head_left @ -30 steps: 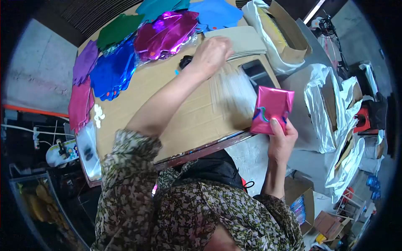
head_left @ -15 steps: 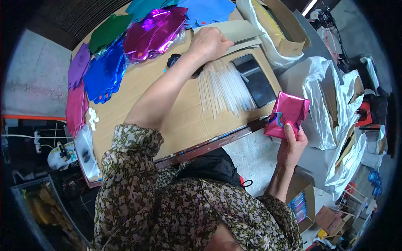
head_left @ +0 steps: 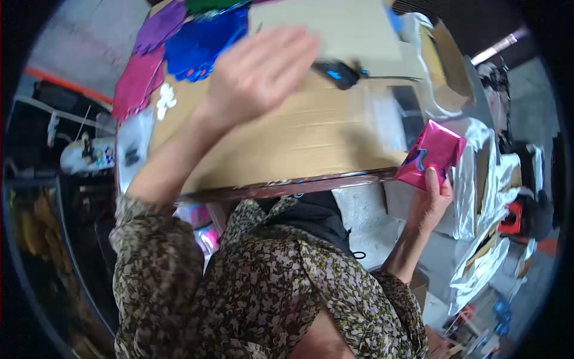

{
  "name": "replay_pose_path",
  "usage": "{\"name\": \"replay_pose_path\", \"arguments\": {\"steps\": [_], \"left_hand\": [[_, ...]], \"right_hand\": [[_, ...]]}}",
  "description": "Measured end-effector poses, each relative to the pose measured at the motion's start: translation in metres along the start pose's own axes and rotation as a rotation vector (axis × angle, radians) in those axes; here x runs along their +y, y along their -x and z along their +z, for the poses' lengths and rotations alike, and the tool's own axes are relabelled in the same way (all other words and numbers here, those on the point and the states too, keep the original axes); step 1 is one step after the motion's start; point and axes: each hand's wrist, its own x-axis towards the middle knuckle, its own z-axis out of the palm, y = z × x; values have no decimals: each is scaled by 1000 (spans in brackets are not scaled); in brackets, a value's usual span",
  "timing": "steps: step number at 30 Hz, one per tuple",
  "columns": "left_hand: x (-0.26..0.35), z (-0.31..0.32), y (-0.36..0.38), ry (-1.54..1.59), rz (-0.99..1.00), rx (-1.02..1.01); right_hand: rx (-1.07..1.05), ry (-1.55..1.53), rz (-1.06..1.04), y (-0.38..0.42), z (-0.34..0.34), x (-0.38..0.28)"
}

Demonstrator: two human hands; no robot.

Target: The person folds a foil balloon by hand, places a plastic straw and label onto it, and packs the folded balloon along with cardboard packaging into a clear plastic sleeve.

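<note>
My left hand (head_left: 257, 81) is raised over the table, smeared by motion, with its fingers stretched out and nothing visible in them. Beneath and beyond it lies a shiny blue foil piece (head_left: 200, 45). A pale card sheet (head_left: 335, 36) lies near its fingertips, with a small black object (head_left: 338, 73) at the sheet's lower edge. My right hand (head_left: 433, 197) grips a flat, shiny pink foil packet (head_left: 436, 152) by its lower corner, thumb on top, just off the table's right edge. Blurred clear sticks (head_left: 385, 122) and a dark phone (head_left: 406, 102) lie to the packet's upper left.
Purple (head_left: 161, 27) and pink foil pieces (head_left: 139, 81) lie at the table's left, near small white pieces (head_left: 166, 100). Cardboard (head_left: 293, 143) covers the tabletop. An open carton (head_left: 445, 66) and white-lined boxes (head_left: 472, 161) stand on the right.
My left hand has let go of the card sheet and swung left. The sheet now covers more of the far table and the magenta foil. The view has shifted; my right hand still holds the packet.
</note>
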Motion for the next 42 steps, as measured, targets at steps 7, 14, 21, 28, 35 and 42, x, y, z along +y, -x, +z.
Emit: {"name": "replay_pose_path", "arguments": {"steps": [7, 14, 21, 28, 35, 42], "left_hand": [[84, -109, 193, 263, -370, -664], [135, -80, 185, 405, -644, -434], [76, -87, 177, 731, -992, -223], [75, -56, 184, 777, -769, -337], [75, -54, 175, 694, -726, -328], [72, -63, 150, 396, -463, -511]], "right_hand": [[-470, 586, -213, -9, 134, 30], [-1194, 964, -1236, -29, 187, 99], [-1334, 1047, -1466, -10, 190, 117], [-1398, 1066, -1263, -9, 181, 114], [-1369, 939, -581, -17, 165, 87], [-1293, 920, -894, -9, 161, 102]]}}
